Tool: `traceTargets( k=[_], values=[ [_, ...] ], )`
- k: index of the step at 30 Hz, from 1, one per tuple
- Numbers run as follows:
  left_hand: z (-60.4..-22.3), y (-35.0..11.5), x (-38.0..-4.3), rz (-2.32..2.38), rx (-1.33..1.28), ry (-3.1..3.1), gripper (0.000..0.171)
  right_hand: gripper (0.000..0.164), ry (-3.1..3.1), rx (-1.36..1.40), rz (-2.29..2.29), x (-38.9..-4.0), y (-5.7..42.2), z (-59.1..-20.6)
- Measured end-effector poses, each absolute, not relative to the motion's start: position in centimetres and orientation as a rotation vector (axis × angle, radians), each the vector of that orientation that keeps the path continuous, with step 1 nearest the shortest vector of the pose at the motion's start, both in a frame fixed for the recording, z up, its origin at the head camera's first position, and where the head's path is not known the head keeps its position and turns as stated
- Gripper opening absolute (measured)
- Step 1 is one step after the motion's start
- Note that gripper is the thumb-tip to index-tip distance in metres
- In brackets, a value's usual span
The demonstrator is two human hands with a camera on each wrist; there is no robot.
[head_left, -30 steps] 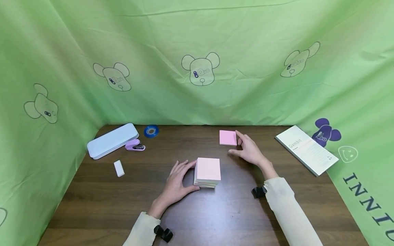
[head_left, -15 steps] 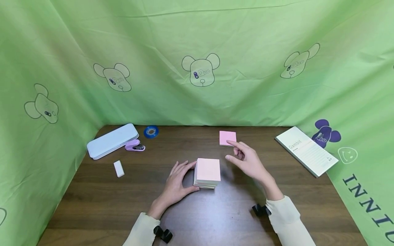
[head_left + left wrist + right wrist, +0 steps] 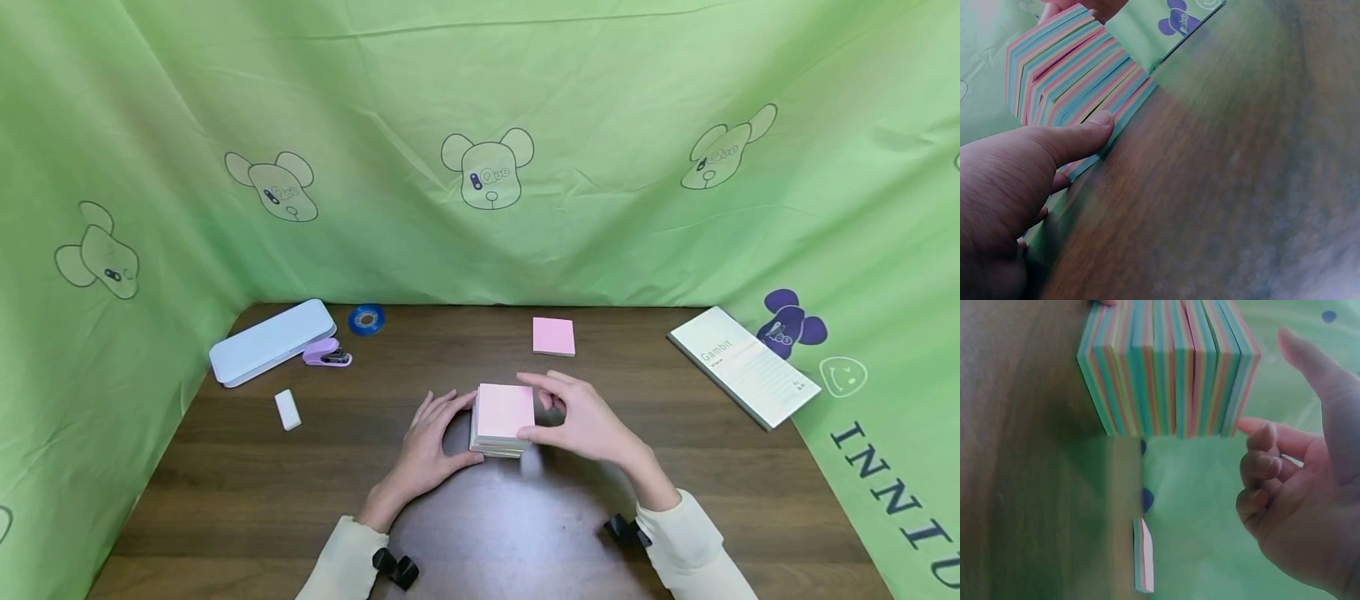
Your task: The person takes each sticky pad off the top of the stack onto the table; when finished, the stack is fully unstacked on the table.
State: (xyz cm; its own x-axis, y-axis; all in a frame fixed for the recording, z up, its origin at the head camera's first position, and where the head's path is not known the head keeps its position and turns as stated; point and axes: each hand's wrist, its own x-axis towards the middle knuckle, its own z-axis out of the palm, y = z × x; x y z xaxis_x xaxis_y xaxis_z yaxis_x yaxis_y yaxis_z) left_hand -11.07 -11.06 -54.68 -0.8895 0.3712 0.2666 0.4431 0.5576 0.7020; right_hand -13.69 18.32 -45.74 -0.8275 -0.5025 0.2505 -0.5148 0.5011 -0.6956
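Note:
A tall stack of sticky note pads [image 3: 506,410], pale pink on top with multicoloured striped sides, stands at the middle of the table. My left hand [image 3: 424,450] holds it by its left side; in the left wrist view the thumb [image 3: 1085,134] presses on the lower pads. Over the stack's right edge is my right hand [image 3: 588,421], thumb and forefinger spread and the other fingers bent in. The right wrist view shows that forefinger right at the top pad's corner, the thumb apart from the stack. Behind lies one thin pink sticky note pad [image 3: 553,336].
At the back left are a light blue pencil case [image 3: 273,342], a purple stapler [image 3: 327,353] and a blue tape roll [image 3: 367,320]. A white eraser [image 3: 288,410] lies nearer. A notebook [image 3: 742,367] is at the right. Green cloth [image 3: 480,258] walls the table.
My right hand has moved from the lone pink pad at the back, nearer and leftward, to the top of the stack. The left hand has stayed at the stack.

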Motion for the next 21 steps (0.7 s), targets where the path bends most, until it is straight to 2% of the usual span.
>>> traceTargets(
  k=[4, 7, 21],
  values=[
    [-54.6, -11.1, -11.0, -1.253, -0.706, -2.688, 0.095, 0.087, -2.766, 0.904, 1.12, -13.1, 17.6, -45.8],
    [-54.6, -11.1, -11.0, -1.269, -0.703, -2.687, 0.095, 0.093, -2.797, 0.873, 1.029, -12.8, 17.1, -45.8],
    [-54.5, -11.1, -11.0, -1.254, -0.702, -2.705, 0.095, 0.078, -2.784, 0.828, 1.07, -12.8, 16.8, -46.0]
  ],
)
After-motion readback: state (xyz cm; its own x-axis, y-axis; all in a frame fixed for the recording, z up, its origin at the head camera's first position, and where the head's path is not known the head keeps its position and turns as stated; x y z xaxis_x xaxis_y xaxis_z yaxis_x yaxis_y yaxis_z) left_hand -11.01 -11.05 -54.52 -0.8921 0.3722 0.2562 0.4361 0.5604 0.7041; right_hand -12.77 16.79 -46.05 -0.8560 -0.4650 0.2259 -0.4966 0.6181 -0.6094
